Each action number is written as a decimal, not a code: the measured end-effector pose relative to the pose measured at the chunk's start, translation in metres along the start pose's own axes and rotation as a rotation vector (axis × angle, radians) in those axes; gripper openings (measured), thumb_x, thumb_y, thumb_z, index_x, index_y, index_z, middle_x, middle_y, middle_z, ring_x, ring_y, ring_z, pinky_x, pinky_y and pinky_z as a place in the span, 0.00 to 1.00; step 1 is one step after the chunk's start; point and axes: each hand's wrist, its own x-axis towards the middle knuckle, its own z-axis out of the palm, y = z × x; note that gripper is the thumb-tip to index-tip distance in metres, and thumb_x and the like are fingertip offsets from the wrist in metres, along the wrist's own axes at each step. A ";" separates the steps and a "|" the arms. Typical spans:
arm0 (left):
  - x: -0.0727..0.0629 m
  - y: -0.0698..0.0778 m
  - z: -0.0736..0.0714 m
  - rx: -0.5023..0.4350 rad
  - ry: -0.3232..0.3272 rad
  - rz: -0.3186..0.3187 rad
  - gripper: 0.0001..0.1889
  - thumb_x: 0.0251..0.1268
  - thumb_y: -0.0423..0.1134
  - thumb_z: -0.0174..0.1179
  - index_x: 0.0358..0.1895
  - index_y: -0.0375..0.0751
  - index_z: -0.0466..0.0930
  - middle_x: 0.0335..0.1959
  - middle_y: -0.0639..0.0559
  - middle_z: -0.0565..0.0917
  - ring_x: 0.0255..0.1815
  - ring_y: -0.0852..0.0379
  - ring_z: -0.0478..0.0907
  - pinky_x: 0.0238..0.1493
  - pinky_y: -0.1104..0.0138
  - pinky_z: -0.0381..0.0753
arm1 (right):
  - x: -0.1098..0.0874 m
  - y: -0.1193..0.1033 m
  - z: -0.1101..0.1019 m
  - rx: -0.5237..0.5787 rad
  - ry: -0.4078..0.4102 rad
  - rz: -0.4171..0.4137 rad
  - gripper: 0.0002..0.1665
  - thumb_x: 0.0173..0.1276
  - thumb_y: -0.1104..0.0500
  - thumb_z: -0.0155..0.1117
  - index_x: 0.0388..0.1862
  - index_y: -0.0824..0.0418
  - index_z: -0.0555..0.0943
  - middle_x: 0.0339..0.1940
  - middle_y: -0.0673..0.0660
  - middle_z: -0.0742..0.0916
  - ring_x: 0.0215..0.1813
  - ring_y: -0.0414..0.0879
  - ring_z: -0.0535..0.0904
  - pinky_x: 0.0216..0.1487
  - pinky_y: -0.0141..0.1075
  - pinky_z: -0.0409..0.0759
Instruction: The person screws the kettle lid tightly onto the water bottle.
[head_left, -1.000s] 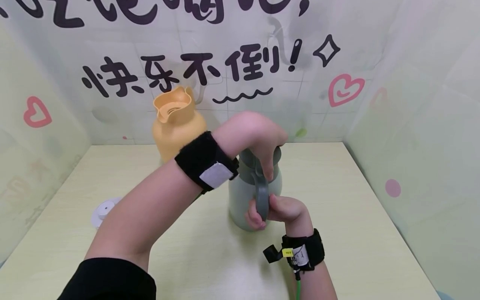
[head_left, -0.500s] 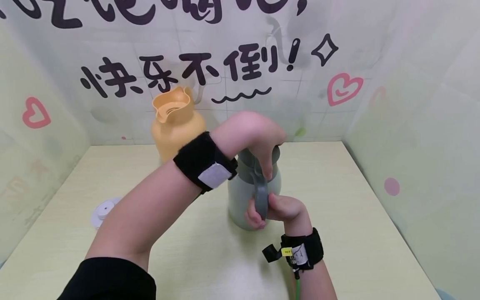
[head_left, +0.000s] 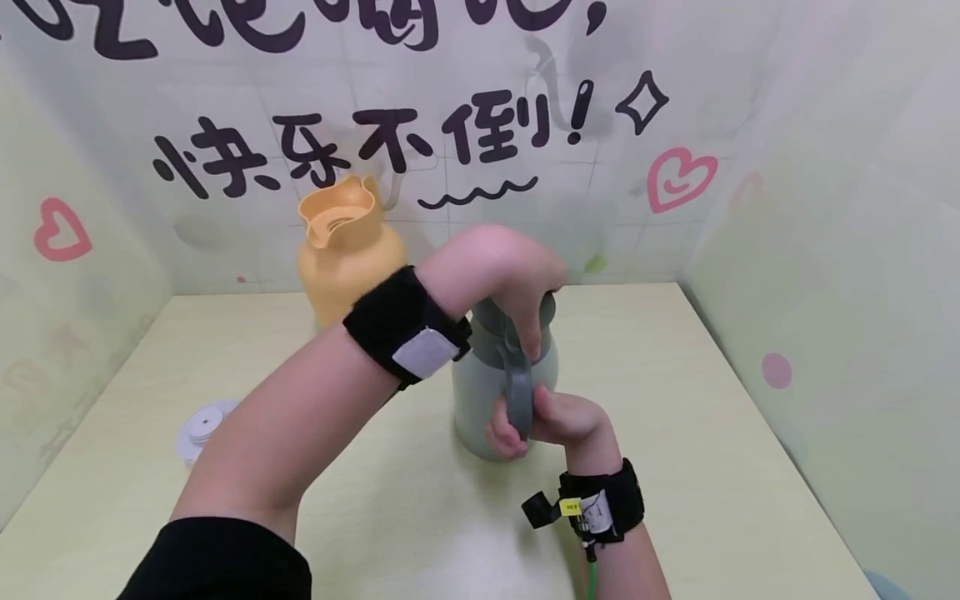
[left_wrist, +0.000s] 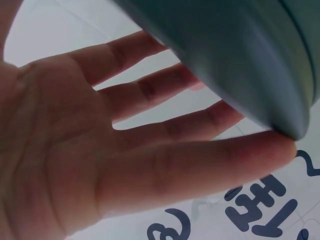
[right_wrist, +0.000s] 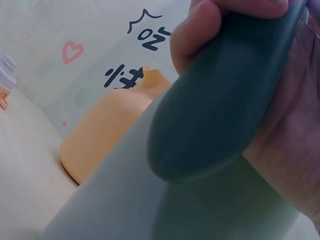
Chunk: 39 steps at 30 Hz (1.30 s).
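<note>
In the head view a grey-green jug [head_left: 476, 408] stands upright on the table, its handle [head_left: 519, 392] facing me. My right hand [head_left: 573, 417] grips this handle, fingers on one side and thumb on the other. Up close, the right wrist view has the darker handle [right_wrist: 215, 100] across the palm. My left hand [head_left: 506, 271] arches over the jug's top and grips the lid, its thumb pointing down on the near side. From the left wrist, spread fingers [left_wrist: 200, 155] reach to the edge of the dark lid [left_wrist: 235, 55]. Most of the lid is hidden from above.
A yellow-orange jug [head_left: 348, 258] stands behind my left forearm. A round white lid-like piece [head_left: 204, 425] lies on the table [head_left: 390, 517] at the left, partly behind that arm. Printed walls enclose the back and both sides.
Both hands keep their places on the grey-green jug. The whole head view has shifted slightly to the left; nothing else visibly moves.
</note>
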 end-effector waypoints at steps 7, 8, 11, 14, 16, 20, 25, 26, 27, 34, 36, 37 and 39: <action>0.001 0.002 0.005 -0.017 0.042 -0.016 0.23 0.49 0.51 0.69 0.42 0.41 0.73 0.35 0.54 0.74 0.35 0.56 0.70 0.34 0.67 0.69 | -0.001 0.000 0.002 0.010 0.000 -0.001 0.37 0.72 0.31 0.25 0.32 0.63 0.63 0.20 0.59 0.65 0.22 0.55 0.59 0.25 0.43 0.61; 0.001 0.002 0.007 -0.028 0.061 -0.016 0.22 0.49 0.50 0.69 0.41 0.41 0.73 0.35 0.53 0.74 0.35 0.56 0.70 0.34 0.67 0.70 | -0.001 0.001 0.002 0.009 0.002 -0.001 0.37 0.72 0.31 0.24 0.32 0.63 0.63 0.20 0.59 0.65 0.22 0.55 0.59 0.25 0.43 0.61; -0.002 0.000 0.014 -0.053 0.118 -0.007 0.20 0.49 0.47 0.66 0.41 0.40 0.73 0.35 0.52 0.74 0.34 0.56 0.70 0.33 0.67 0.70 | 0.000 0.002 0.002 0.009 0.012 -0.001 0.37 0.72 0.31 0.24 0.32 0.63 0.63 0.20 0.60 0.65 0.22 0.55 0.59 0.25 0.42 0.61; -0.003 -0.004 0.018 -0.055 0.130 -0.003 0.24 0.50 0.47 0.65 0.48 0.39 0.72 0.43 0.50 0.73 0.40 0.55 0.71 0.38 0.66 0.72 | 0.000 0.004 0.002 0.013 0.019 -0.002 0.37 0.72 0.32 0.24 0.32 0.63 0.63 0.20 0.61 0.64 0.22 0.55 0.58 0.25 0.42 0.61; -0.003 -0.006 0.021 -0.051 0.140 -0.001 0.26 0.50 0.49 0.65 0.50 0.40 0.71 0.46 0.50 0.71 0.43 0.54 0.71 0.41 0.66 0.72 | 0.001 0.005 0.002 0.013 0.022 -0.003 0.37 0.72 0.32 0.24 0.32 0.63 0.63 0.20 0.60 0.64 0.22 0.54 0.59 0.25 0.42 0.61; -0.004 -0.014 0.027 -0.092 0.200 0.046 0.26 0.50 0.50 0.66 0.51 0.40 0.73 0.46 0.50 0.72 0.42 0.54 0.72 0.42 0.66 0.72 | 0.002 0.004 0.003 0.007 0.023 -0.017 0.36 0.72 0.32 0.25 0.32 0.63 0.63 0.20 0.59 0.65 0.22 0.53 0.59 0.25 0.42 0.61; -0.007 -0.026 0.040 -0.202 0.295 0.107 0.32 0.52 0.52 0.67 0.59 0.39 0.71 0.49 0.50 0.72 0.47 0.53 0.69 0.46 0.66 0.70 | 0.002 0.002 0.004 0.005 0.025 -0.035 0.36 0.73 0.33 0.25 0.32 0.63 0.63 0.21 0.58 0.65 0.22 0.53 0.59 0.25 0.42 0.61; -0.007 -0.028 0.043 -0.230 0.310 0.115 0.34 0.53 0.52 0.67 0.61 0.39 0.70 0.51 0.50 0.72 0.49 0.53 0.68 0.48 0.65 0.70 | 0.002 0.002 0.004 0.005 0.027 -0.036 0.36 0.73 0.33 0.25 0.33 0.64 0.63 0.21 0.58 0.65 0.22 0.53 0.60 0.25 0.42 0.61; -0.008 -0.029 0.045 -0.258 0.324 0.118 0.35 0.53 0.53 0.66 0.63 0.40 0.69 0.53 0.50 0.72 0.50 0.52 0.67 0.48 0.65 0.70 | 0.002 0.002 0.004 0.005 0.031 -0.035 0.36 0.73 0.33 0.25 0.33 0.63 0.63 0.21 0.58 0.65 0.23 0.53 0.60 0.25 0.42 0.61; -0.011 -0.037 0.064 -0.417 0.436 0.163 0.38 0.57 0.56 0.64 0.69 0.42 0.64 0.64 0.52 0.69 0.62 0.52 0.60 0.57 0.65 0.66 | -0.003 0.003 0.007 -0.010 0.078 -0.025 0.35 0.74 0.34 0.23 0.33 0.63 0.63 0.22 0.59 0.67 0.25 0.51 0.62 0.27 0.42 0.63; -0.012 -0.038 0.068 -0.445 0.465 0.182 0.39 0.58 0.57 0.64 0.69 0.42 0.64 0.65 0.52 0.69 0.63 0.53 0.60 0.58 0.64 0.65 | -0.005 0.004 0.008 -0.020 0.103 -0.016 0.35 0.74 0.35 0.22 0.34 0.64 0.64 0.22 0.59 0.67 0.26 0.52 0.63 0.29 0.41 0.65; -0.012 -0.039 0.070 -0.458 0.479 0.192 0.39 0.58 0.57 0.63 0.69 0.42 0.64 0.64 0.52 0.69 0.63 0.53 0.60 0.58 0.64 0.65 | -0.007 0.004 0.009 -0.026 0.120 -0.011 0.36 0.74 0.35 0.21 0.34 0.64 0.64 0.22 0.60 0.68 0.26 0.52 0.64 0.30 0.41 0.66; -0.012 -0.040 0.073 -0.485 0.507 0.210 0.38 0.59 0.57 0.63 0.69 0.41 0.64 0.64 0.52 0.70 0.63 0.54 0.60 0.59 0.64 0.65 | -0.009 0.003 0.010 -0.037 0.156 0.003 0.37 0.75 0.36 0.21 0.36 0.66 0.65 0.23 0.61 0.69 0.28 0.52 0.66 0.33 0.40 0.68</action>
